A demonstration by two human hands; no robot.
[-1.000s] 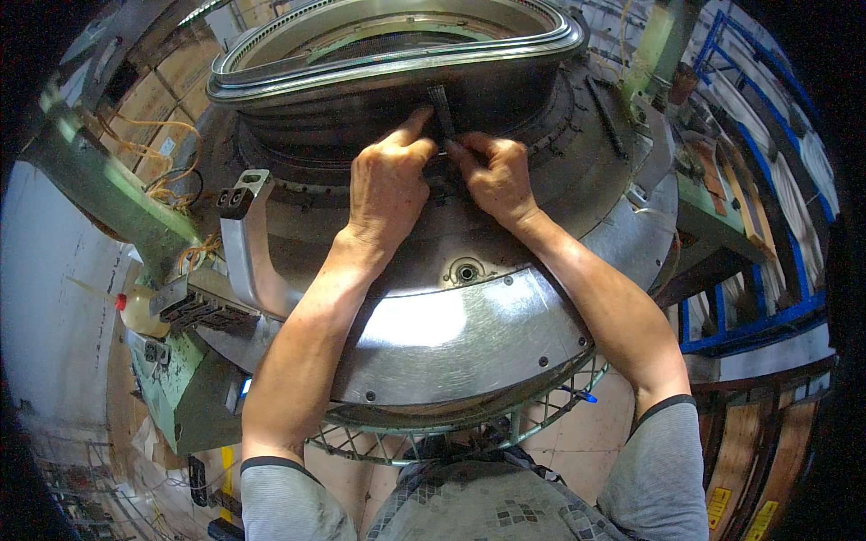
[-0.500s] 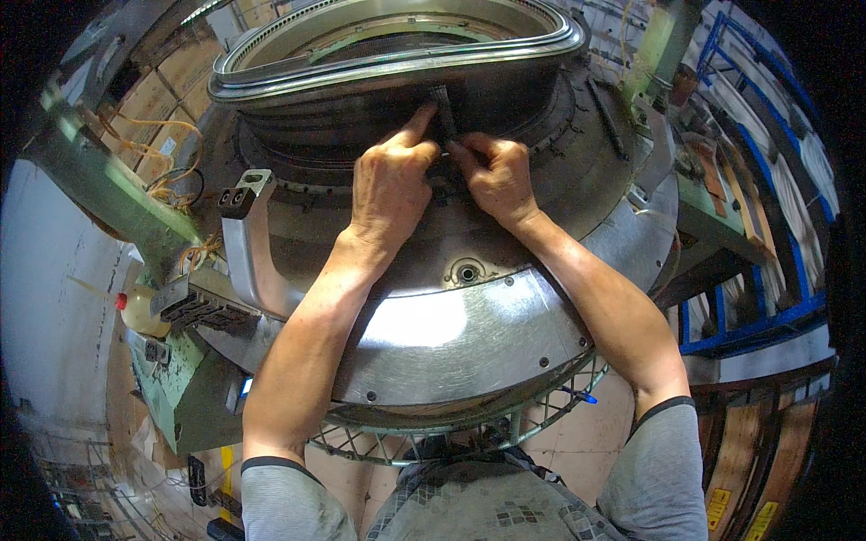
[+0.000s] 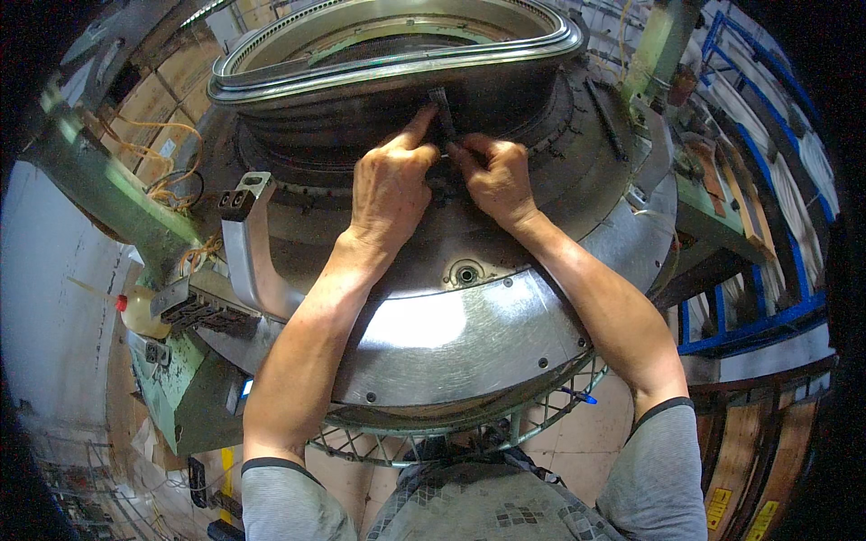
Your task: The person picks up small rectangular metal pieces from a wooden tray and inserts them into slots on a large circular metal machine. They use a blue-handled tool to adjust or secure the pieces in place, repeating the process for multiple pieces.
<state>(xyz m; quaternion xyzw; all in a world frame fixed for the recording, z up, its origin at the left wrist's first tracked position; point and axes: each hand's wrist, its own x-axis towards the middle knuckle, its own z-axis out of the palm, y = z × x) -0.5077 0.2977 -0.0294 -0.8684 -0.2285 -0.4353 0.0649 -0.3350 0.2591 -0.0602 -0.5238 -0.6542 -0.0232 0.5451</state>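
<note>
A narrow dark ridged strip (image 3: pixel 441 104) stands nearly upright against the dark outer wall of a round metal cylinder (image 3: pixel 397 104). My left hand (image 3: pixel 393 180) has its index finger stretched up to the strip's left side. Its other fingers are curled, and whatever lies under them is hidden. On the other side, my right hand (image 3: pixel 498 176) is closed in a pinch, thumb and index finger at the strip's lower part. Both hands are over the broad metal ring of the machine, just in front of the cylinder.
A silver bracket (image 3: pixel 251 239) rises left of my left forearm. Green posts (image 3: pixel 663 50) flank the machine. A dark rod (image 3: pixel 606 117) lies on the ring's right side. A red-capped bottle (image 3: pixel 142 311) hangs at the left; a blue rack (image 3: pixel 767 329) stands at the right.
Both hands and the strip hold almost the same place. A reddish-brown shape, too unclear to name, has come into view beside the right green post.
</note>
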